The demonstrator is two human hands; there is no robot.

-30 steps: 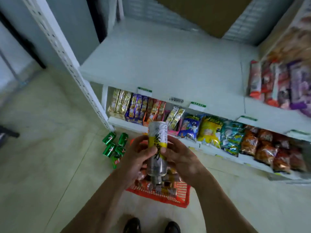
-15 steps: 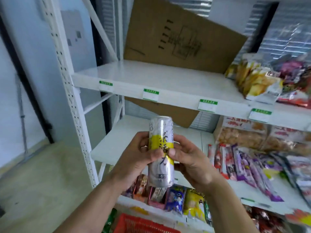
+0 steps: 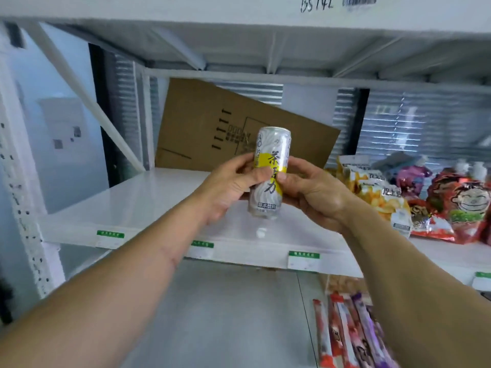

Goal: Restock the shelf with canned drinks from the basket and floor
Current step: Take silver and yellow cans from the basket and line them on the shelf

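Observation:
A tall silver can [image 3: 269, 155] with a yellow band and black characters stands upright in the air in front of me. My left hand [image 3: 231, 185] grips its left side, thumb across the yellow band. My right hand [image 3: 312, 191] holds its right side the same way. The can hangs just above the front part of a white shelf [image 3: 148, 203], whose left half is bare. The basket and the cans on the floor are out of view.
A flattened cardboard box [image 3: 212, 128] leans against the back of the shelf. Snack bags [image 3: 382, 192] and red pouches [image 3: 457, 205] fill its right side. Another shelf board [image 3: 239, 25] runs overhead. Below, a lower shelf [image 3: 228, 314] carries snack sticks [image 3: 348, 335] at the right.
My view has swung up from the floor and basket to the upper shelf. Both hands have carried the can upward and forward, over the shelf's front edge.

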